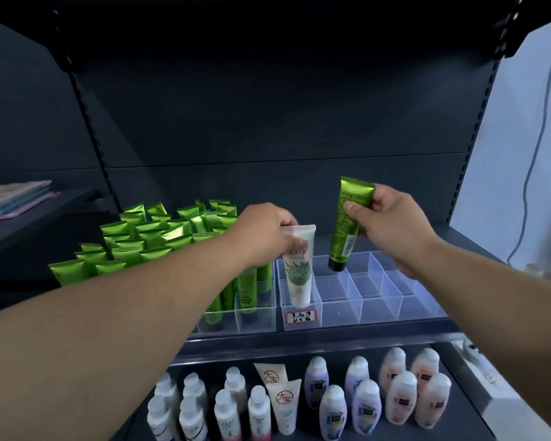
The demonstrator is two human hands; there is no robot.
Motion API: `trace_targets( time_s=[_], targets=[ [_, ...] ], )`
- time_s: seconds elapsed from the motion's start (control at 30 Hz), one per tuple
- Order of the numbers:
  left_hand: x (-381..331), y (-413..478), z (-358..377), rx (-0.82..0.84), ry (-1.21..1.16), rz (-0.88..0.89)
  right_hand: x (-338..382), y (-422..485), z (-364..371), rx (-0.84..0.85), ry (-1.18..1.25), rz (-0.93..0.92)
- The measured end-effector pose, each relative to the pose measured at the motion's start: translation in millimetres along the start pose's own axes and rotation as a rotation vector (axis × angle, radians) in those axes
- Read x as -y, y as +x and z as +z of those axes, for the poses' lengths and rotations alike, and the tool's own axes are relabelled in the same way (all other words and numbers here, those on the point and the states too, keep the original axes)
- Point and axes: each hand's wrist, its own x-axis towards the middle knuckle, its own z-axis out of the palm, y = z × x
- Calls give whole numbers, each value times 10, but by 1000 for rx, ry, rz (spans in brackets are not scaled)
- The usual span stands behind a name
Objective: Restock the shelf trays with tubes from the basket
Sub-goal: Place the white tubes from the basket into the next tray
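Note:
My left hand [268,232] grips the top of a white tube with a green leaf print [298,268], which stands cap-down in the front-left cell of a clear divided tray [382,300]. My right hand [385,221] holds a green tube with a black cap [347,224] upright above the tray's back row, its cap just over a cell. Left of this tray, a second clear tray [258,319] is packed with several green tubes [159,237]. No basket is in view.
A handwritten label [300,316] sticks to the tray front. The shelf below holds several white and lilac bottles [363,405] and two white tubes [283,396]. Folded pastel packs [13,195] lie on the shelf at left. A white wall with a cable [528,186] is at right.

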Motion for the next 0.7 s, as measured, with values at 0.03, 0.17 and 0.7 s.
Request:
trace_targets(
  time_s=[0.03,0.17,0.7],
  targets=[
    [1,-2,33,8,37,11,2,22,3,-5,4,-5],
    [44,-15,139,7,133,42,-30,49,32,0,-9,-5],
    [171,11,218,-42,120,48,-136,-9,263,51,-84,23]
  ],
)
